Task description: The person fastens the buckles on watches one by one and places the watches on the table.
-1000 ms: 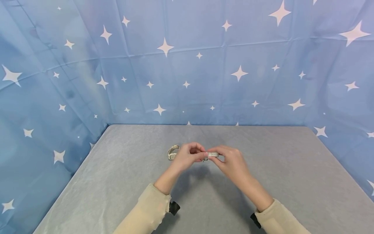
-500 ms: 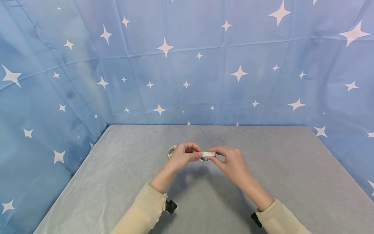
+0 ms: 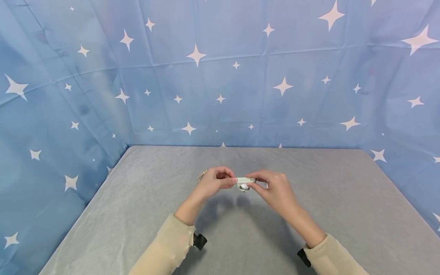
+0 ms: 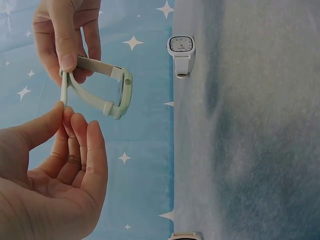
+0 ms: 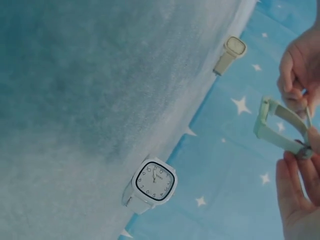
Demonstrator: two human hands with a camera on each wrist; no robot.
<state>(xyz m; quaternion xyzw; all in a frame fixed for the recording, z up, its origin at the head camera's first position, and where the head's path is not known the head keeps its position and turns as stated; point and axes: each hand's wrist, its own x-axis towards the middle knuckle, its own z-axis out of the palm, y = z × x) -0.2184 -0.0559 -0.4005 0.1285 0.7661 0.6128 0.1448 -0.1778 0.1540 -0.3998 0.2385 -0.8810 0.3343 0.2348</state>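
Between both hands, above the table, hangs a pale green wristwatch (image 3: 243, 180), its strap bent into a loop. My left hand (image 3: 214, 183) pinches the free end of the strap between thumb and fingertips. On the other side, my right hand (image 3: 273, 188) grips the strap by the buckle, which its fingers partly cover. Seen from the left wrist, the green watch case (image 4: 125, 93) hangs sideways at the far end of the loop. The right wrist view shows the case (image 5: 262, 118) edge-on, so its dial is hidden there.
A white watch (image 5: 156, 181) with a squarish dial rests on the grey table (image 3: 326, 198). Farther along lies a beige watch (image 5: 235, 46), mostly behind my left hand in the head view (image 3: 202, 175). A blue starred curtain (image 3: 240, 84) rises behind the table.
My left hand has shifted slightly left, and more of the perforated strap shows between the hands. The watch case now shows below the strap. Less of the beige watch is visible.
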